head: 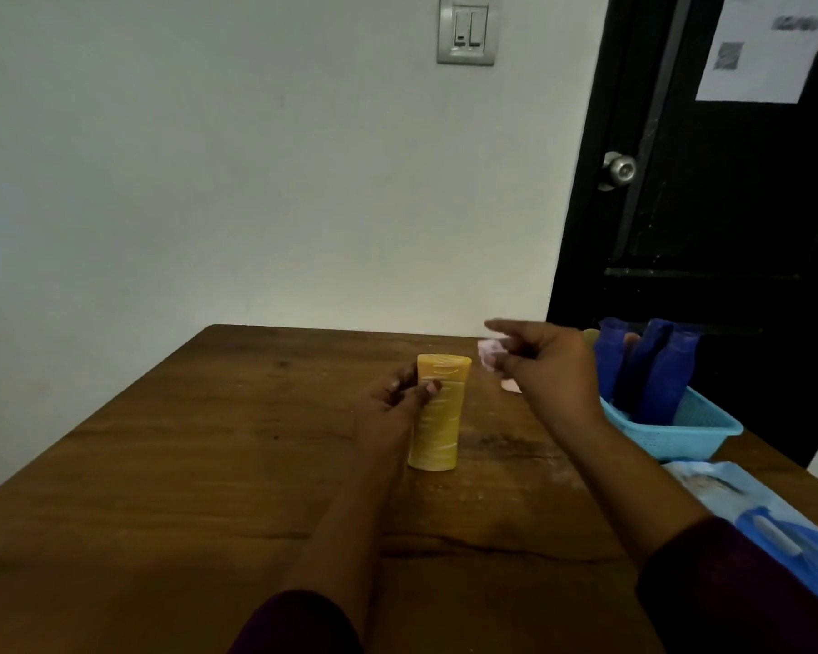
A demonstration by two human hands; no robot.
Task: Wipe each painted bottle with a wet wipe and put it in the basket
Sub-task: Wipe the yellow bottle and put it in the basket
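Note:
A yellow painted bottle (438,413) stands upright in the middle of the wooden table (209,464). My left hand (395,403) grips its upper part from the left, thumb across the front. To the right and a little higher, my right hand (546,365) pinches a crumpled pinkish wet wipe (489,354), the index finger stretched out to the left. A light blue basket (681,434) sits at the table's right edge with several dark blue painted bottles (652,370) standing in it.
A blue pack of wet wipes (747,512) lies at the near right edge of the table. A small pink scrap (511,385) lies on the table under my right hand. Behind the basket is a black door (709,205); a white wall lies beyond the table.

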